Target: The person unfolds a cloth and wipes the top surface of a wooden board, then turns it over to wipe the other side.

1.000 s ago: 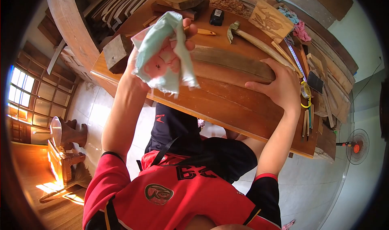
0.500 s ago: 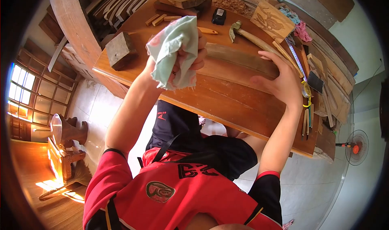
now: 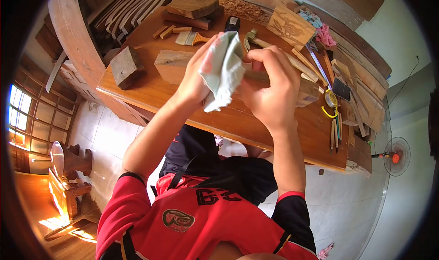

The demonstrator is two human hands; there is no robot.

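Observation:
A pale green cloth [image 3: 222, 70] with pink patches is bunched in my left hand [image 3: 195, 79], raised over the table. My right hand [image 3: 272, 88] is at the cloth's right edge, its index finger bent and its thumb apart from it. Behind and below both hands lies a long wooden block [image 3: 171, 67] on the brown table [image 3: 238, 125], its middle largely hidden by the hands and cloth.
A paintbrush [image 3: 190, 38], a hammer [image 3: 250, 38] and a carved wood panel [image 3: 290, 27] lie toward the back. A dark wooden block [image 3: 126, 67] sits at the left. On the right are a tape measure [image 3: 330, 98], pencils [image 3: 336, 132] and stacked boards [image 3: 366, 77].
My right hand has moved left to the cloth, and its fingers have bent. My left hand and the cloth have shifted right and turned, and the paintbrush and wooden block show more.

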